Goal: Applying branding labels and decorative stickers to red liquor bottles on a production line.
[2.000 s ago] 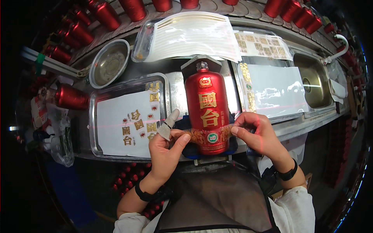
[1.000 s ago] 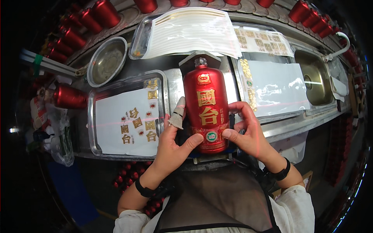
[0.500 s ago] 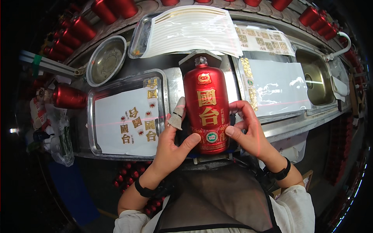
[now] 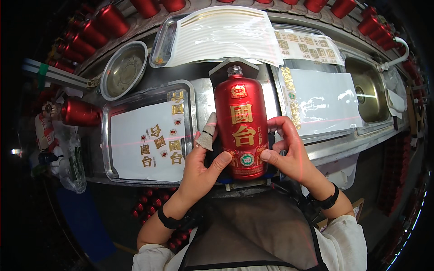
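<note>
A glossy red bottle (image 4: 242, 95) with raised gold characters, a clear neck and a small green-and-white round emblem lies back on a stand (image 4: 253, 69), its neck pointing away from me. My left hand (image 4: 202, 169) grips its lower left side, thumb pressed on the lower front band; a cloth cover (image 4: 205, 141) wraps one finger. On the opposite side, my right hand (image 4: 293, 156) holds the bottle with curled fingers, its thumb on the same band. The fingertips behind the bottle are hidden.
To the left, a metal tray (image 4: 193, 106) holds a white sheet with gold decals; a metal bowl (image 4: 105, 81) stands behind it. A stack of white sheets (image 4: 221, 38) lies at the back. Rightward are another decal sheet (image 4: 323, 101) and a sink (image 4: 371, 97). Red bottles (image 4: 112, 21) line a conveyor.
Along the back, the row of red bottles has shifted rightward. My thumbs have slid up slightly on the held bottle, which has barely moved.
</note>
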Demonstrator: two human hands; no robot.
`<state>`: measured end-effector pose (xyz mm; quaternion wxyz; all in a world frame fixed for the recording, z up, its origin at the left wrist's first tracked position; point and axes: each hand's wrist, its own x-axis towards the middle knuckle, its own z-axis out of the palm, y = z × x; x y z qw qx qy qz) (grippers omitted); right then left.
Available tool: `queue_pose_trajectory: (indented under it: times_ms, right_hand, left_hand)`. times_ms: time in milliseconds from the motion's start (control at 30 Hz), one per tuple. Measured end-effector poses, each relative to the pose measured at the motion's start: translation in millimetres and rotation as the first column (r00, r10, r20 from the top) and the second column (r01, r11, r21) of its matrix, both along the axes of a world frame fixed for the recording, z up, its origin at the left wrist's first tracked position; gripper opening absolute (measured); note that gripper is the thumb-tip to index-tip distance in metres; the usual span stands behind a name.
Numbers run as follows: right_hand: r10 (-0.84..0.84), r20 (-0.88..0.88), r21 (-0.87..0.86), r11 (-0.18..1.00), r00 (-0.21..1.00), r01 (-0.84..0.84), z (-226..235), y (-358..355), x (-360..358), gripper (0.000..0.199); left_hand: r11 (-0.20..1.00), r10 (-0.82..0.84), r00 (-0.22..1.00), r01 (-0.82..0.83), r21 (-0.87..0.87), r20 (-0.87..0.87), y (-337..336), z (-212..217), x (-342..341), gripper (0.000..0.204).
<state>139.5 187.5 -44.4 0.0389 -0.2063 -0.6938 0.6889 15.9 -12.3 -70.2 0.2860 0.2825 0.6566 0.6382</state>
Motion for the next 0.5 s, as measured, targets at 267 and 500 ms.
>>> queue_pose_trajectory:
  times_ms: [267,500]
  right_hand:
    - [0.007,-0.004,-0.012,1.000,1.000,-0.007,0.1,1.7,0.7,0.071]
    - [0.013,-0.047,-0.054,0.998,0.999,-0.016,-3.1,1.5,1.2,0.065]
  left_hand:
    - [1.000,-0.010,1.000,0.010,-0.026,0.026,-2.7,-0.7,-0.2,0.075]
    - [0.999,0.020,0.995,-0.023,0.036,0.100,-0.8,-0.9,4.7,0.079]
